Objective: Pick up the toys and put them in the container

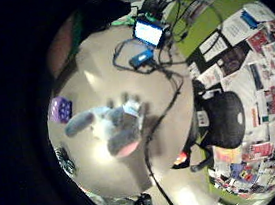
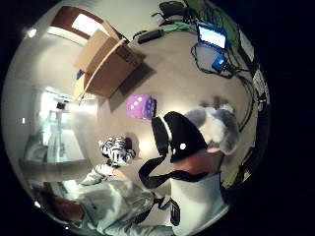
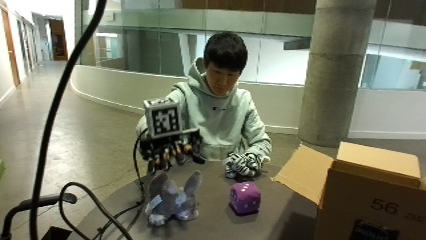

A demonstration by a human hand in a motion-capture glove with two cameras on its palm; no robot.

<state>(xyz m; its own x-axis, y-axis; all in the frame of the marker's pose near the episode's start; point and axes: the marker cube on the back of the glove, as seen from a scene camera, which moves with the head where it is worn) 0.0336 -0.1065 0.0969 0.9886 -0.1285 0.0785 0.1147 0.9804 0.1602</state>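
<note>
The open cardboard box (image 3: 363,192) stands on the table (image 3: 219,225); its inside is not visible. Nearest its flap lies the purple plush die (image 3: 245,197), beyond that the grey plush bunny (image 3: 172,200), and behind the die a zebra plush (image 3: 242,164) held in the bare hand. The gloved right hand (image 3: 170,150) hovers above the bunny, fingers hanging relaxed, holding nothing.

Institutional building atrium, concrete column (image 3: 339,70), glass railing (image 3: 173,25), curved corridor
</note>
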